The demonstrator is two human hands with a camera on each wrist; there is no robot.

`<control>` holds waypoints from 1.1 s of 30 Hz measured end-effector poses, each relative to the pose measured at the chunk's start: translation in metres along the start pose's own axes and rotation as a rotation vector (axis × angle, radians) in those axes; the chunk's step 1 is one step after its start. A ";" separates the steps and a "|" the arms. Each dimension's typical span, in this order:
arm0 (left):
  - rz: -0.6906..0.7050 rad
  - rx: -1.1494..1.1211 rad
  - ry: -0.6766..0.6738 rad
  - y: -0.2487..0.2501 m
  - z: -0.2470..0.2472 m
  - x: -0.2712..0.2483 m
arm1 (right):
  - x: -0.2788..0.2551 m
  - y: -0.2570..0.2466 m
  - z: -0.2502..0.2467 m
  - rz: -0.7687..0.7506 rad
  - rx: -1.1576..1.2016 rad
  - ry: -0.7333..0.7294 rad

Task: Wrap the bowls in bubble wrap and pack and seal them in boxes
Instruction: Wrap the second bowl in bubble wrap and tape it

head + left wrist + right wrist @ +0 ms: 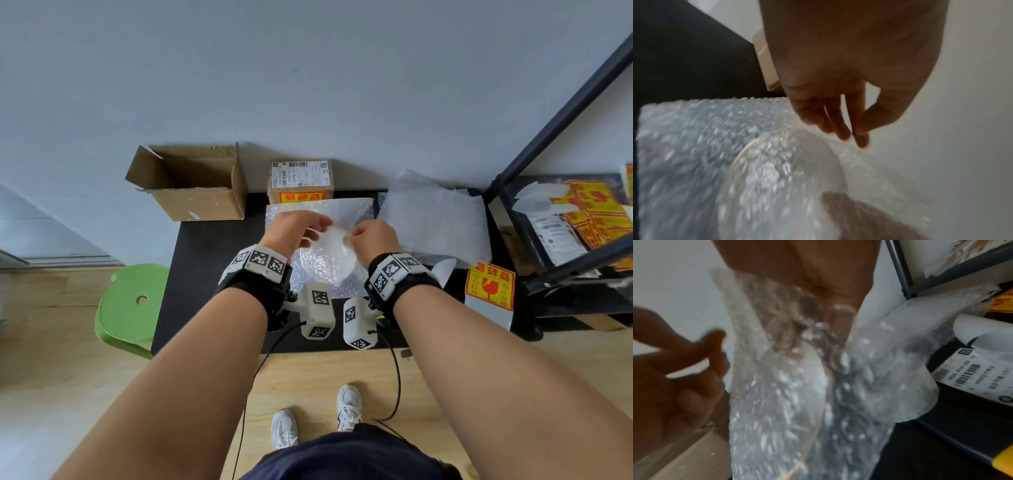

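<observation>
A clear glass bowl (325, 265) sits on a bubble wrap sheet (346, 207) spread on the black mat (212, 274). My right hand (371, 233) pinches an edge of the sheet and holds that flap (334, 236) up over the bowl's right side. In the right wrist view the fingers (807, 308) show through the wrap (869, 361) they grip. My left hand (301, 229) hovers over the bowl's far left rim, fingers loosely extended toward the flap and holding nothing. The left wrist view shows those fingers (840, 128) hanging just above the bowl (781, 178).
An open cardboard box (195, 185) stands at the back left. A sealed labelled box (300, 181) is behind the sheet. A pile of bubble wrap (435, 219) and a fragile sticker (489, 287) lie right. A black metal shelf (534, 219) holds stickers; a green stool (130, 305) stands left.
</observation>
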State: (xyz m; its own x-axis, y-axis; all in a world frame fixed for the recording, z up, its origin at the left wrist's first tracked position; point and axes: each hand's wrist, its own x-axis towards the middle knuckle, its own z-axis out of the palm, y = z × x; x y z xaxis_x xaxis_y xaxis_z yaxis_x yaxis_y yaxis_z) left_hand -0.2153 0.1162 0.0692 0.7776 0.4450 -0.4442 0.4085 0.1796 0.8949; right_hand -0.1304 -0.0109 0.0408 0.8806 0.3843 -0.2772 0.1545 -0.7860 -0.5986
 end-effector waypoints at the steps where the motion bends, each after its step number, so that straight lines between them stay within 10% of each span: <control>1: 0.060 0.173 0.079 0.000 -0.005 0.003 | 0.000 -0.003 -0.001 -0.026 -0.007 -0.007; 4: 0.147 0.768 0.202 -0.005 -0.018 0.015 | 0.002 -0.013 -0.003 -0.108 -0.053 -0.065; 7: 0.068 0.961 0.026 -0.013 -0.023 0.026 | -0.001 -0.021 -0.006 -0.193 -0.099 -0.126; 11: 0.005 0.817 -0.062 -0.014 -0.027 0.022 | -0.005 -0.029 -0.007 -0.288 -0.128 -0.161; 19: 0.026 0.478 0.204 -0.020 -0.041 0.011 | -0.001 -0.026 -0.016 -0.031 0.503 0.036; 23: -0.009 0.235 0.268 -0.018 -0.045 0.008 | -0.003 -0.016 -0.017 0.084 0.512 -0.205; 33: 0.065 0.085 0.093 0.008 -0.034 0.003 | 0.007 -0.025 -0.011 -0.017 0.526 -0.109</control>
State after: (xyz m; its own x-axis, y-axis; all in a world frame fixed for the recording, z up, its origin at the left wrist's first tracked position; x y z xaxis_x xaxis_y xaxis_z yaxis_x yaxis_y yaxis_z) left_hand -0.2259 0.1486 0.0760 0.7576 0.5336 -0.3758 0.4006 0.0744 0.9132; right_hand -0.1232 0.0065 0.0623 0.8239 0.4653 -0.3237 -0.1012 -0.4413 -0.8917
